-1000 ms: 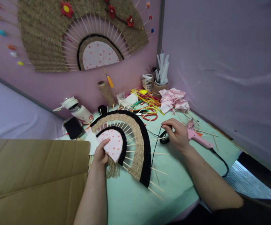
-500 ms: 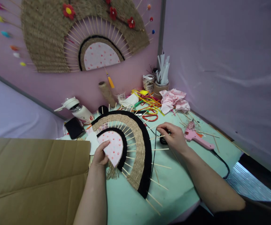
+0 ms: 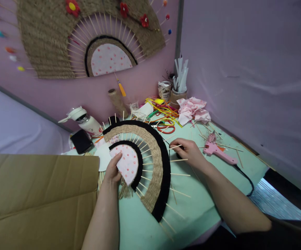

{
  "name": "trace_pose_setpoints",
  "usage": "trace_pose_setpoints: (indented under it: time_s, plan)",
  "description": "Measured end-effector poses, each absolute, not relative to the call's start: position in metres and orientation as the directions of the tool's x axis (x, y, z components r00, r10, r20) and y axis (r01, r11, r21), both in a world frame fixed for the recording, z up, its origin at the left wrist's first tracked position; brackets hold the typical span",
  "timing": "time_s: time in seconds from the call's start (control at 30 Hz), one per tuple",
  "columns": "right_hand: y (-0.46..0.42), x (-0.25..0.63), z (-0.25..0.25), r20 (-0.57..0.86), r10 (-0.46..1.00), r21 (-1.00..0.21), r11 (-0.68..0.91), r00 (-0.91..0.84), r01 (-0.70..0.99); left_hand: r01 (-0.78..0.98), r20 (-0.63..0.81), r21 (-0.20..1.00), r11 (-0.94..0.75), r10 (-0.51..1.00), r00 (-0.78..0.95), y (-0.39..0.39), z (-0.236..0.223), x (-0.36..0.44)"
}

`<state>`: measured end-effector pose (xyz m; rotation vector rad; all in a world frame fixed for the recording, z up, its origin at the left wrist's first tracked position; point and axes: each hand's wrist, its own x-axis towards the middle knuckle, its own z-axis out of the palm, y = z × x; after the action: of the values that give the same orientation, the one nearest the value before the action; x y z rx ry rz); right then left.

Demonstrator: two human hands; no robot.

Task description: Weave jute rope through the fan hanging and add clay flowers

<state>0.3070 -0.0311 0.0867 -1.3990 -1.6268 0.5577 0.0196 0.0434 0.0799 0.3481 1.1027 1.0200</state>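
Observation:
My left hand [image 3: 114, 169] grips a half-round woven fan [image 3: 157, 163] by its pink-dotted white centre, thumb on top and the other fingers hidden beneath. Bands of black and tan weave curve around thin wooden sticks, whose bare tips poke out past the outer black edge. At that edge, on the right side, my right hand [image 3: 187, 150] pinches a black cord [image 3: 166, 141] close to one of the sticks. The cord runs along the rim. Behind the right fingers a dark round thing is mostly hidden.
A pink glue gun [image 3: 219, 152] with a black cable lies at the right among loose sticks. Scissors [image 3: 167, 127], coloured strips and crumpled pink paper [image 3: 193, 110] lie behind. A cardboard sheet [image 3: 41, 194] fills the left; a bottle [image 3: 88, 121] and black phone-like object [image 3: 81, 141] stand beyond.
My right hand has moved slightly left and down to the fan's edge, drawing the cord close against the rim. The fan has turned slightly in my left hand.

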Motion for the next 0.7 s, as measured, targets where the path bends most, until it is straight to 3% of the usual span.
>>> trace_pose_setpoints:
  time_s: [0.47,0.7]
  plan:
    - [-0.0324,0.3115,0.0902,0.647,0.747,-0.652,0.441,0.15,0.616,-0.456,-0.569,0.717,0.528,0.821,0.056,0.0467,0.0762,0.0133]
    - [-0.0329,0.3142,0.0911,0.69,0.705,-0.628,0.469,0.165,0.621,-0.391,-0.598,0.713,0.582,0.796,0.092,0.0452,0.0811,0.0109]
